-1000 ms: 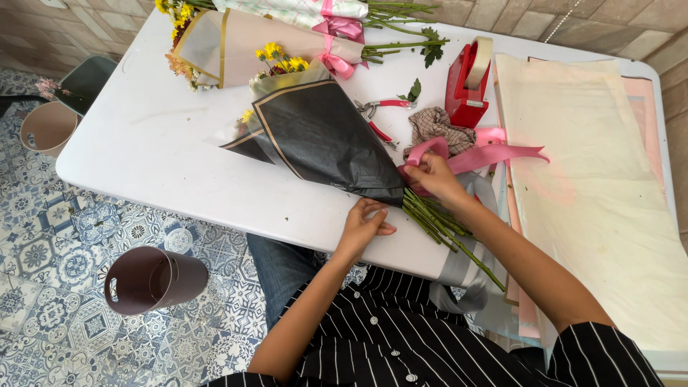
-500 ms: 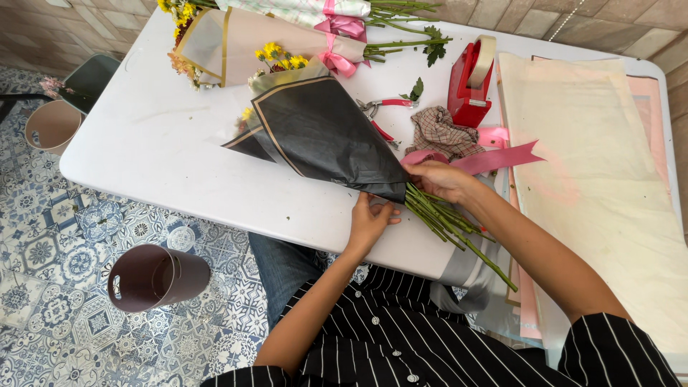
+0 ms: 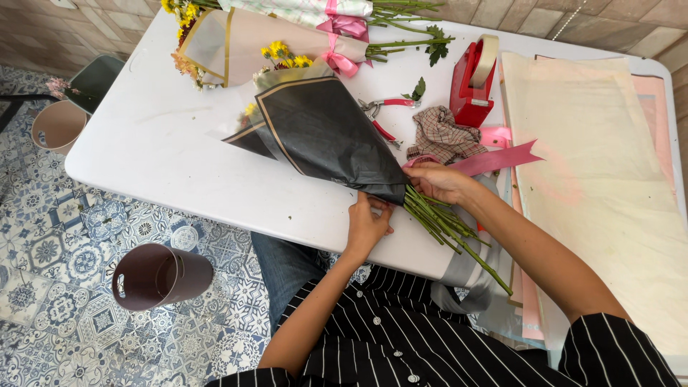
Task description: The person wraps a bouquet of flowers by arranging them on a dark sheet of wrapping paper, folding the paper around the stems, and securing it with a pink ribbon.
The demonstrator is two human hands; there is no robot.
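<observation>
A bouquet wrapped in black paper (image 3: 326,132) with a thin gold edge lies slantwise across the white worktop (image 3: 165,154), its open mouth pointing to the far left and its narrow neck towards the person at the near edge. Both hands meet at that neck. The left hand (image 3: 368,223) comes up from the worktop's near edge, fingers curled and pinching the lower fold of the black paper where it tapers. The right hand (image 3: 438,181) lies just across the neck on the other side, fingers bent around the gathered wrap at the point where the green stems (image 3: 451,233) leave it; the stems fan out beneath the right forearm and run past the worktop's edge. A length of pink ribbon (image 3: 494,159) stretches away to the right from the right hand, though whether the fingers actually grip it cannot be told.

Just beyond the ribbon lie a checked cloth (image 3: 441,136) and a red tape dispenser (image 3: 473,82), with red-handled pruning shears (image 3: 383,115) beside the bouquet. Finished bouquets in pale wrap with pink bows (image 3: 287,36) sit at the far edge. Sheets of cream wrapping paper (image 3: 602,172) cover the right side. On the patterned tile floor, a mauve bucket (image 3: 158,276) lies tipped over.
</observation>
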